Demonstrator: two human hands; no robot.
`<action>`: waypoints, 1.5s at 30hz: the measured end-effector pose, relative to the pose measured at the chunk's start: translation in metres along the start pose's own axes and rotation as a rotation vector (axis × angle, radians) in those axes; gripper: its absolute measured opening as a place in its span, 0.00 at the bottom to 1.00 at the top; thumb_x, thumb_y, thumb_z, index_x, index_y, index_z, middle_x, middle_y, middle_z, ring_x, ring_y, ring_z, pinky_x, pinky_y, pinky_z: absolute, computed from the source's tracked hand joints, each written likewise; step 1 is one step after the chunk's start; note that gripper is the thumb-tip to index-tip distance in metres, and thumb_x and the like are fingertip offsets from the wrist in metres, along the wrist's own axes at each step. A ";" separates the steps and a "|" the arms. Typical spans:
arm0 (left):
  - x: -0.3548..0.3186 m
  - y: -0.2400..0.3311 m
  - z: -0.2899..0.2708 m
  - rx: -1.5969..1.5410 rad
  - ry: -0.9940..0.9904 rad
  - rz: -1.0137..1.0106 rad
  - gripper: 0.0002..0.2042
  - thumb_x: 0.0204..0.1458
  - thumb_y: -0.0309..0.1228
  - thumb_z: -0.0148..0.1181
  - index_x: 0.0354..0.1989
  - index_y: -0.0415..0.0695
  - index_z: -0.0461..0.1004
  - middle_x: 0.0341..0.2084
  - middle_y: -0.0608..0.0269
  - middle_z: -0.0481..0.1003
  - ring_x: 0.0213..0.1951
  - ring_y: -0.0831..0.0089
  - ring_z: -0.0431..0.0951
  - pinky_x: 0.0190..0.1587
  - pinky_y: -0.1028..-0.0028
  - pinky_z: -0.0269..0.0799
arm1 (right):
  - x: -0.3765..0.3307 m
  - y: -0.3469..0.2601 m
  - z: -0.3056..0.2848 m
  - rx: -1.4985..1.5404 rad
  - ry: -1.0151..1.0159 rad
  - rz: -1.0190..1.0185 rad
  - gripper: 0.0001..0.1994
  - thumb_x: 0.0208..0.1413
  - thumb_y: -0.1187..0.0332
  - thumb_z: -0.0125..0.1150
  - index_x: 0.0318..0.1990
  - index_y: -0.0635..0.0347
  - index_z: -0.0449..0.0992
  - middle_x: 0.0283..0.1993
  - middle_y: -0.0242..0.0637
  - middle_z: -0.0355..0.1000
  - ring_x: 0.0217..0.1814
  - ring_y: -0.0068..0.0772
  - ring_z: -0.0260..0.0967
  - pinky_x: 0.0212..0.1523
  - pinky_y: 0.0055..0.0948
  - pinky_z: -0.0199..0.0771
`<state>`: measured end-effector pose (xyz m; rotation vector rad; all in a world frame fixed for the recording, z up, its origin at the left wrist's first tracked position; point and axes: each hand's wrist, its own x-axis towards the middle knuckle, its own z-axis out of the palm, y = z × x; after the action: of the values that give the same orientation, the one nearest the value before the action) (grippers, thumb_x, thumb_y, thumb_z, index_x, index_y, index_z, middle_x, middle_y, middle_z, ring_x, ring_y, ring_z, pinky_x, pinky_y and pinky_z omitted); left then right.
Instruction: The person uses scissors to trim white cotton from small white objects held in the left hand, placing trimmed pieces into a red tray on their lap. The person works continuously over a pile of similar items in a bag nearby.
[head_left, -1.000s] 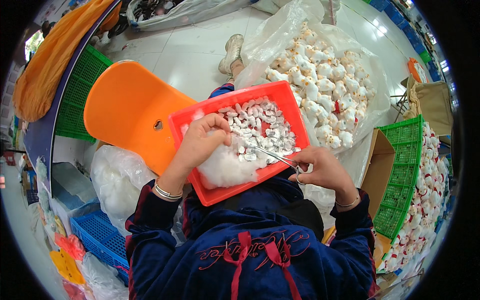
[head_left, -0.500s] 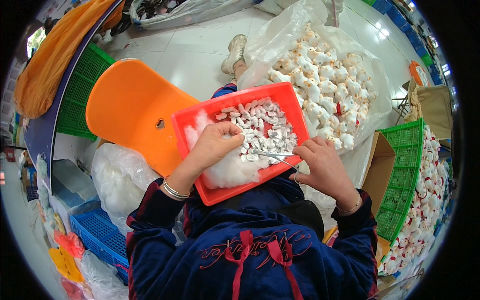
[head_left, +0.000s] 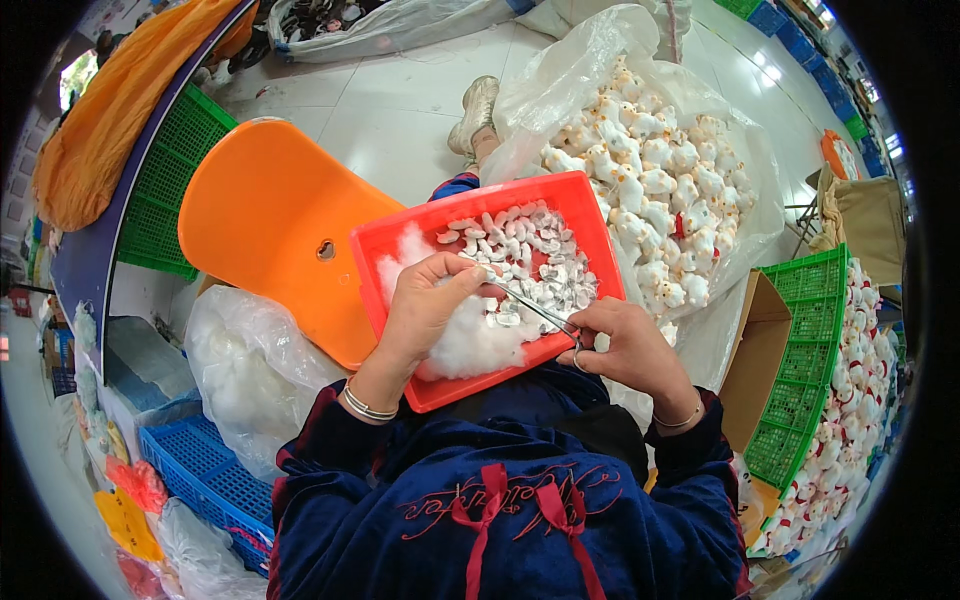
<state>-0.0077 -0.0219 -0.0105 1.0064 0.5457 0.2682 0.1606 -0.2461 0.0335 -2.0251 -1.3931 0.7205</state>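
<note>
A red plastic tray (head_left: 590,200) rests tilted across my lap. Small white fabric pieces (head_left: 535,240), some curved and plump, fill its far right part, while fluffy white stuffing (head_left: 480,340) lies at its near left. Above the tray, my left hand (head_left: 420,305) is closed in a pinch on a small white piece (head_left: 490,272), mostly hidden by the fingers. My right hand (head_left: 635,345) grips slender metal forceps (head_left: 537,308) by the ring handles. Their tip reaches the piece at my left fingertips.
An orange chair (head_left: 270,210) stands at the left, beside a clear bag of stuffing (head_left: 245,350). Ahead to the right lies a large plastic bag full of white plush toys (head_left: 650,190). Green crates (head_left: 800,360) and a cardboard box (head_left: 757,330) stand at the right; a blue crate (head_left: 210,470) at the lower left.
My right hand has moved left and slightly down, bringing the forceps' tip from over the pieces in the tray up to the white piece in my left fingers.
</note>
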 end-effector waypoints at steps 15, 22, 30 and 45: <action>-0.002 -0.007 0.007 0.038 0.019 0.117 0.07 0.64 0.26 0.63 0.44 0.34 0.80 0.40 0.56 0.83 0.43 0.71 0.85 0.48 0.73 0.81 | 0.001 0.008 0.010 0.096 -0.010 0.056 0.15 0.45 0.67 0.74 0.40 0.64 0.81 0.29 0.41 0.75 0.33 0.43 0.74 0.36 0.38 0.73; -0.001 -0.004 0.009 0.031 0.056 0.033 0.07 0.65 0.26 0.60 0.42 0.35 0.80 0.43 0.51 0.83 0.45 0.66 0.85 0.51 0.69 0.82 | 0.004 0.020 0.021 0.207 0.017 -0.019 0.16 0.44 0.69 0.74 0.43 0.63 0.82 0.33 0.40 0.77 0.37 0.44 0.75 0.40 0.38 0.74; -0.003 -0.013 0.010 -0.003 0.076 0.079 0.08 0.65 0.27 0.59 0.43 0.35 0.81 0.42 0.52 0.84 0.44 0.68 0.85 0.50 0.70 0.82 | 0.012 0.021 0.017 -0.137 0.096 -0.112 0.14 0.47 0.64 0.75 0.41 0.57 0.81 0.34 0.37 0.76 0.41 0.43 0.74 0.43 0.41 0.73; -0.003 -0.012 0.010 -0.031 0.146 0.036 0.08 0.64 0.29 0.62 0.42 0.36 0.82 0.38 0.58 0.84 0.38 0.77 0.82 0.43 0.77 0.80 | 0.005 0.015 0.022 -0.067 0.081 -0.004 0.13 0.48 0.66 0.73 0.41 0.57 0.81 0.33 0.36 0.75 0.41 0.43 0.73 0.43 0.40 0.74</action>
<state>-0.0053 -0.0363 -0.0158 0.9725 0.6541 0.3836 0.1565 -0.2421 0.0068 -2.0785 -1.3915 0.5900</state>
